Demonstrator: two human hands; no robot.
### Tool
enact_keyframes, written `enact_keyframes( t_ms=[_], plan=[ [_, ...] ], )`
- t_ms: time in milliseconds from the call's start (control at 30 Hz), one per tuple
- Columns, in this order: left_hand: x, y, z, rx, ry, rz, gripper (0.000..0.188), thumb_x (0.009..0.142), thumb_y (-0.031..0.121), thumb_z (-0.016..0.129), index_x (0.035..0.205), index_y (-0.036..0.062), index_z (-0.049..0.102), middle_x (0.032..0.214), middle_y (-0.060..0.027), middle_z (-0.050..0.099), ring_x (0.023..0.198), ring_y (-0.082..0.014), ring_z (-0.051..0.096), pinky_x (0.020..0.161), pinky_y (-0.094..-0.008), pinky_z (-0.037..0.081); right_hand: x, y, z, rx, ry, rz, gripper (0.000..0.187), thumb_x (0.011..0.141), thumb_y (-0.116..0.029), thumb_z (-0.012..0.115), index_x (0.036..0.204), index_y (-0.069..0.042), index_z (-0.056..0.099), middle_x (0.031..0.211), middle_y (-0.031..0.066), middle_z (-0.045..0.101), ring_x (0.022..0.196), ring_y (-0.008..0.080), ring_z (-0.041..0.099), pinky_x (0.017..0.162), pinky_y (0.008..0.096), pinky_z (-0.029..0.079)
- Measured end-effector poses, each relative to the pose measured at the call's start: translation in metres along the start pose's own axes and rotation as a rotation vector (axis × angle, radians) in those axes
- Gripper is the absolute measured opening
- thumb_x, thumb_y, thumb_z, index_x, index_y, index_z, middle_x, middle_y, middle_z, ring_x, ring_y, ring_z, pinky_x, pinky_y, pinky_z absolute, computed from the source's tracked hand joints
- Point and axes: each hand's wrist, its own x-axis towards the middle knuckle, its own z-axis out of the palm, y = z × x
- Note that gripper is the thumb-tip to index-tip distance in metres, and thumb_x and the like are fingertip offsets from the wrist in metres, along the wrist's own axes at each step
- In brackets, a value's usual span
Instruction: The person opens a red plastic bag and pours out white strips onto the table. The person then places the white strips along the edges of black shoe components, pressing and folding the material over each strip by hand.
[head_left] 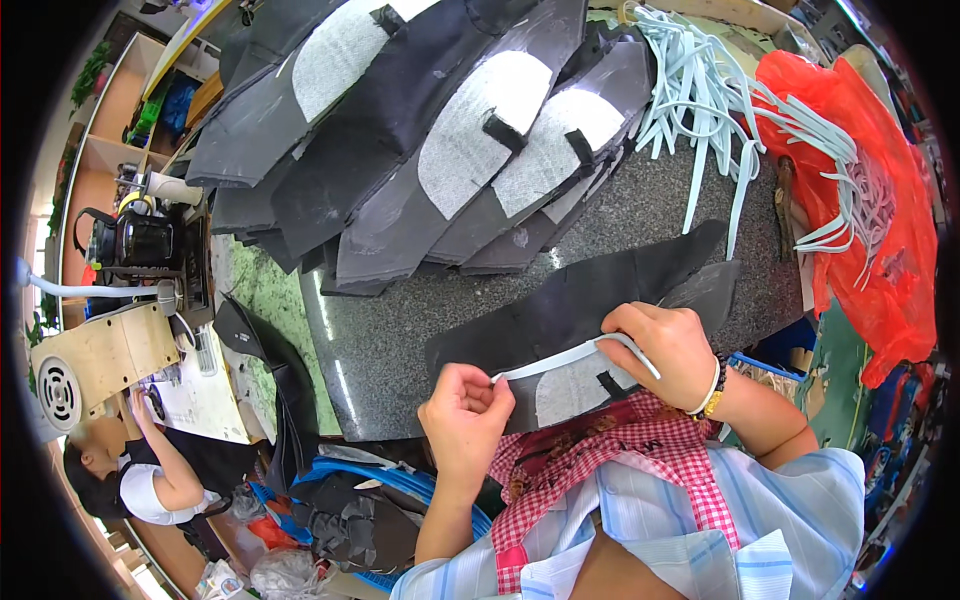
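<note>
A narrow pale-blue strip [560, 360] runs between my two hands, over a dark, flat material piece [560, 300] at the near edge of the speckled table. My left hand [465, 415] pinches the strip's left end between thumb and fingers. Farther along, my right hand [665, 350] grips the strip, and its loose end curves out below the fingers. Below the strip lies a whitish-grey patch [565, 395] with a short black tab. A gathered bundle of similar pale-blue strips [690, 95] hangs over the table's far right.
Stacked dark pieces with whitish patches [480, 130] cover the far side of the speckled table [390, 330]. A red plastic bag [880, 230] holds more strips at right. At lower left, a blue basket [470, 515] holds dark scraps. Another person [150, 470] works at a machine, far left.
</note>
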Motion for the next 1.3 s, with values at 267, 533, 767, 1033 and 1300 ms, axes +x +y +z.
enact_keyframes(
  t_ms=[267,533,767,1033,1300],
  plan=[
    [-0.026,0.031,0.053,0.906,-0.228,0.933,0.047,0.08,0.035,0.073,0.109,-0.0015,0.065,0.116,-0.0186,0.065,0.107,-0.0323,0.063,0.093,-0.0404,0.049,-0.005,0.009,-0.008,0.141,0.039,0.032,0.017,0.083,-0.014,0.072,0.091,-0.004,0.063,0.081,0.0124,0.066,0.069,0.0321,0.067,0.06,0.0381,0.054],
    [-0.023,0.026,0.064,1.027,-0.188,1.029,0.06,0.079,0.043,0.071,0.117,-0.0029,0.063,0.114,-0.0186,0.063,0.105,-0.0322,0.061,0.093,-0.0415,0.049,-0.021,0.026,-0.038,0.11,0.242,0.213,0.014,0.081,-0.006,0.072,0.094,-0.003,0.068,0.079,0.0119,0.066,0.064,0.0201,0.068,0.058,0.029,0.054],
    [-0.022,0.038,0.069,1.237,-0.21,1.032,0.053,0.081,0.014,0.056,0.132,0.0002,0.058,0.113,-0.0155,0.053,0.103,-0.0331,0.056,0.094,-0.0424,0.049,-0.005,0.039,-0.044,-0.096,0.189,0.21,0.035,0.074,-0.02,0.079,0.098,-0.007,0.057,0.067,0.0092,0.06,0.058,0.0269,0.063,0.055,0.0382,0.049],
    [0.006,0.079,0.076,0.931,-0.238,0.745,0.066,0.071,0.034,0.08,0.125,0.0052,0.058,0.119,-0.0142,0.056,0.107,-0.0322,0.057,0.095,-0.0434,0.046,-0.01,0.065,-0.056,0.109,-0.048,0.277,0.034,0.076,-0.021,0.079,0.1,-0.006,0.06,0.065,0.0077,0.062,0.059,0.0259,0.064,0.057,0.0365,0.05],
    [0.039,0.066,0.083,0.461,-0.337,0.666,0.043,0.071,0.007,0.078,0.109,0.0051,0.059,0.081,-0.0112,0.064,0.086,-0.0332,0.063,0.088,-0.0434,0.044,-0.069,0.061,-0.034,-0.177,0.057,-0.164,0.048,0.077,-0.006,0.071,0.124,-0.002,0.06,0.108,0.0106,0.054,0.095,0.0278,0.055,0.085,0.0354,0.049]
  ],
)
